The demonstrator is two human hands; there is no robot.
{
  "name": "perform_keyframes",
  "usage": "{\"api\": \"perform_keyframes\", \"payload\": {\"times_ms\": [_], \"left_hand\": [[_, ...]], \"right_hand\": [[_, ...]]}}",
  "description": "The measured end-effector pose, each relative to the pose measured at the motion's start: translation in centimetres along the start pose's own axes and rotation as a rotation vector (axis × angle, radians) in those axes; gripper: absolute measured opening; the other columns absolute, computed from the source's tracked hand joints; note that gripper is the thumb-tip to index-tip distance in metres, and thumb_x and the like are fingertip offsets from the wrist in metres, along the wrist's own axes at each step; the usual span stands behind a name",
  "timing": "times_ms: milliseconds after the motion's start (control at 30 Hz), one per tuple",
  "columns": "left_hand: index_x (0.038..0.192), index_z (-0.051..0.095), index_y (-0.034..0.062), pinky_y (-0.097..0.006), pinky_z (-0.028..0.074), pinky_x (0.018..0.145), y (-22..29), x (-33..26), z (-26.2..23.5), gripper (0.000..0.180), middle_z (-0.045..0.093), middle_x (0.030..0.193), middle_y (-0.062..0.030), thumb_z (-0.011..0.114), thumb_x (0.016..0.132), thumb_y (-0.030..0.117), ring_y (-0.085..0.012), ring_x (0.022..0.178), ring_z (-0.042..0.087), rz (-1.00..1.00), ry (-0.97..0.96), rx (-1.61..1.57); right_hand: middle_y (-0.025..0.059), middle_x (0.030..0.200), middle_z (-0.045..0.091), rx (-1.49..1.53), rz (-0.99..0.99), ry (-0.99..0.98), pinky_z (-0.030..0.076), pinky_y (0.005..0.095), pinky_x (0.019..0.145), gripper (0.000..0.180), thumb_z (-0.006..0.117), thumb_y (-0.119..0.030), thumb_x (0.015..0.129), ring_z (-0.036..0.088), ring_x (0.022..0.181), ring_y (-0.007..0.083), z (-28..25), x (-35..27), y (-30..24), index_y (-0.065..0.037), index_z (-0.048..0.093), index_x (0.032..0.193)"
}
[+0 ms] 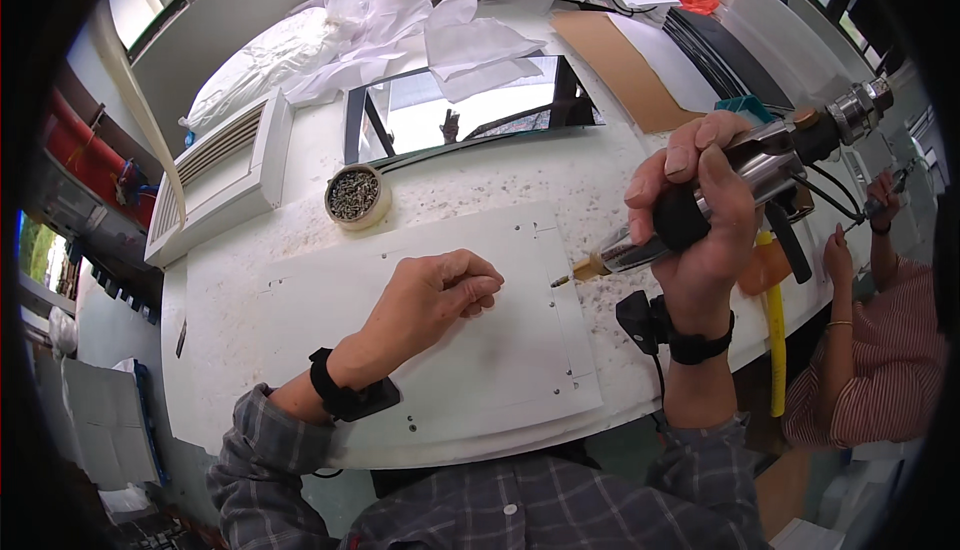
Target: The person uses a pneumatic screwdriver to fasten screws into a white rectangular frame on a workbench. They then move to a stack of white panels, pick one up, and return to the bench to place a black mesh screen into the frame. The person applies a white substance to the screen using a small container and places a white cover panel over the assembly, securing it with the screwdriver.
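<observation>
My right hand (700, 200) is wrapped round a chrome power screwdriver (775, 155) with a black band and a brass-coloured nose. The tool lies aslant, its dark, thin tip close above the right edge of a flat white panel (480, 370). Whether the tip touches the panel I cannot tell. Over the middle of that panel is my left hand (435, 295), its fingers curled and pinched together; anything between them is hidden. Small dark fasteners or holes show along the panel's edges. Just beyond the panel stands a round tub (375, 212) full of small metal fasteners.
A mirror-like panel (480, 115) lies behind the tub. White louvred frame (220, 170) at left; crumpled plastic wrap (370, 35) at the back. Dark flat sheets (730, 60) and brown board (630, 70) lie back right. A yellow hose (776, 340) hangs near a co-worker (870, 350).
</observation>
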State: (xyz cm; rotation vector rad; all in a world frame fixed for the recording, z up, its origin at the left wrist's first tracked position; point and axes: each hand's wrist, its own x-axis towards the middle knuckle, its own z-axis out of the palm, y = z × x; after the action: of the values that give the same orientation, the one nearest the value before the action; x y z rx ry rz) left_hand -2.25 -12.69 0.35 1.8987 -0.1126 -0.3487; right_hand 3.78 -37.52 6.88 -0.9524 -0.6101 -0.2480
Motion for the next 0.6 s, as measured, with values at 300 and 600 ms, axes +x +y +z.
{"api": "perform_keyframes", "payload": {"times_ms": [300, 600], "left_hand": [[0.103, 0.066, -0.0034, -0.034, 0.056, 0.069, -0.1, -0.8, 0.8, 0.015, 0.072, 0.083, -0.0125, 0.058, 0.102, 0.009, -0.0248, 0.071, 0.069, 0.111, -0.161, 0.136], [0.103, 0.068, 0.0, -0.029, 0.055, 0.073, -0.1, 0.0, -0.2, 0.01, 0.071, 0.093, -0.0087, 0.069, 0.1, 0.01, -0.0155, 0.078, 0.068, 0.231, -0.062, 0.168]], "right_hand": [[0.0058, 0.088, 0.054, -0.067, 0.009, 0.076, 0.055, 0.0279, 0.044, 0.016, 0.055, -0.02, 0.104, 0.069, 0.066, 0.0194, 0.3, -0.6, 0.6, -0.008, 0.046, 0.108], [0.0063, 0.09, 0.053, -0.025, -0.015, 0.06, 0.055, 0.0289, 0.044, 0.015, 0.052, -0.02, 0.107, 0.068, 0.068, 0.0204, 1.0, -0.2, 0.5, -0.007, 0.045, 0.11]]}}
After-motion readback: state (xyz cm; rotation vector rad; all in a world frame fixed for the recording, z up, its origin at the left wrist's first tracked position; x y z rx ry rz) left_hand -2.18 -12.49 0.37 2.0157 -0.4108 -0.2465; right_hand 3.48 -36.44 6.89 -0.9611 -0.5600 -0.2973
